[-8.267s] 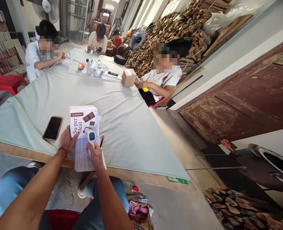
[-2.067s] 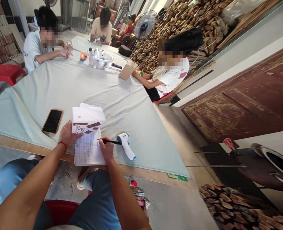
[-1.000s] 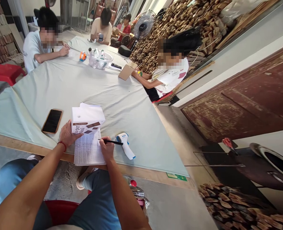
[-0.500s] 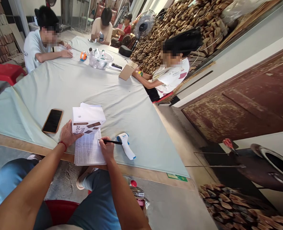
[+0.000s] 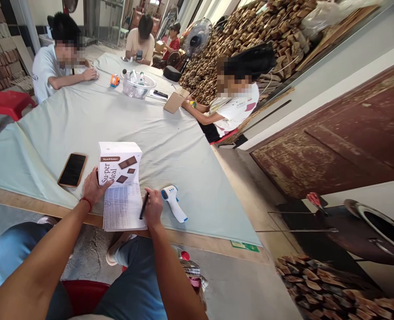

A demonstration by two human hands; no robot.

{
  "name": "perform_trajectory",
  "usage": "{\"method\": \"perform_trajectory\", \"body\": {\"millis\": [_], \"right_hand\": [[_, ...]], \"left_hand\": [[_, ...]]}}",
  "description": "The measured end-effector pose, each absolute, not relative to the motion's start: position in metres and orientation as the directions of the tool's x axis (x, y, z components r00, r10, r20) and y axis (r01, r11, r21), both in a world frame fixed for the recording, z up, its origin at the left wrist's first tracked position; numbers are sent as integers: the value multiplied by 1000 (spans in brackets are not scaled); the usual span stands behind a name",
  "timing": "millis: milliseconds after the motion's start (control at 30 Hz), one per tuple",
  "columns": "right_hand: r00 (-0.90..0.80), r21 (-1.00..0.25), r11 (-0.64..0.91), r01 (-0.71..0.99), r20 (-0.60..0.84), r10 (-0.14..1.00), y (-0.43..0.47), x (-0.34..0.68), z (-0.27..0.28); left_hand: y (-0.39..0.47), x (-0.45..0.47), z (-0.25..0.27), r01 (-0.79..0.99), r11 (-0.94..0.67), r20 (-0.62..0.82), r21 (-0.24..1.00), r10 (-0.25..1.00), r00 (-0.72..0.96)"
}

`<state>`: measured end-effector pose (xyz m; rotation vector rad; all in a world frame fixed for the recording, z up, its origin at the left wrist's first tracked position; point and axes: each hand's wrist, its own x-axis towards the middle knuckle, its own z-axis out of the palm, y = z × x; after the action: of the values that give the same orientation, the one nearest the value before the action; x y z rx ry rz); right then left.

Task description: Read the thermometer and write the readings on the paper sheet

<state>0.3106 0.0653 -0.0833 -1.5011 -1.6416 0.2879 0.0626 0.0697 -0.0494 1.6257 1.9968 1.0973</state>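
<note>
My left hand [image 5: 95, 186] grips the lower left side of a white box [image 5: 119, 163] printed with brown bars and "Su-per Meal". The box stands on paper sheets [image 5: 123, 209] covered in handwriting and hides their upper part. In my right hand [image 5: 153, 208] is a black pen [image 5: 144, 206], pointing down over the right edge of the paper. Just right of that hand lies a white and blue infrared thermometer [image 5: 174, 203]. A phone [image 5: 72, 170] with a dark screen rests left of the box.
Farther along the cloth-covered table [image 5: 170, 151] are a clear basin [image 5: 138, 91] of bottles, an orange tape roll [image 5: 114, 80] and a black object [image 5: 161, 94]. Several people sit around; one holds a cardboard piece [image 5: 174, 101]. A fan [image 5: 197, 41] stands before stacked firewood [image 5: 243, 33].
My left hand has tilted the box back so its printed front shows more. My right hand has moved slightly right, and the pen has swung from lying sideways to pointing down.
</note>
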Motion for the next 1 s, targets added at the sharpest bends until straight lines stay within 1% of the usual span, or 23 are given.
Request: {"method": "perform_trajectory", "body": {"millis": [67,133,167,233,300,367,400,467,533,567,600,633,667,733,767,800,867,933,1000], "right_hand": [[26,-526,206,825,400,916,61,314,-86],[-18,-426,174,888,346,938,54,317,-88],[-38,-402,176,899,328,944,51,319,-89],[-49,-392,185,901,332,942,46,327,-87],[26,-401,138,906,378,925,44,341,-81],[194,-396,-22,918,402,895,46,360,-71],[281,-390,-128,912,365,888,48,370,-65],[373,-360,-290,886,185,909,53,386,-55],[366,-350,-345,871,-7,931,57,394,-46],[349,-374,-348,860,-68,935,58,395,-43],[336,-429,-341,836,-92,937,59,393,-40],[325,-518,-321,793,-87,942,59,388,-39],[319,-631,-284,722,-62,946,58,382,-38],[309,-863,-152,481,5,951,54,362,-36],[304,-941,-78,331,28,952,51,349,-35],[299,-983,-36,182,20,954,48,335,-35],[215,-999,-45,-28,-50,975,42,306,-34],[132,-987,-102,-125,-119,984,38,279,-33],[95,-982,-149,-116,-160,983,35,257,-34]], "left_hand": [[69,61,-47,662,20,220,749,935,-277],[68,60,-46,656,3,231,755,935,-270],[68,60,-46,656,0,234,755,935,-268],[68,60,-46,662,1,237,749,933,-270],[68,61,-46,672,9,237,740,932,-274],[69,61,-47,679,19,234,734,931,-279],[69,61,-48,681,23,233,732,931,-281],[70,61,-49,684,29,233,729,929,-288],[71,61,-50,689,28,238,724,928,-288],[71,61,-50,692,25,242,721,927,-285],[71,61,-51,696,22,245,718,928,-282],[71,61,-51,698,21,245,715,928,-279],[70,61,-51,700,21,244,714,929,-277],[70,61,-52,704,23,242,710,931,-275],[70,61,-52,706,22,242,708,931,-272],[70,60,-52,707,17,246,707,932,-268],[70,60,-54,712,8,258,702,929,-266],[71,59,-55,718,4,265,697,927,-263],[72,59,-57,723,8,263,691,929,-262]]}}
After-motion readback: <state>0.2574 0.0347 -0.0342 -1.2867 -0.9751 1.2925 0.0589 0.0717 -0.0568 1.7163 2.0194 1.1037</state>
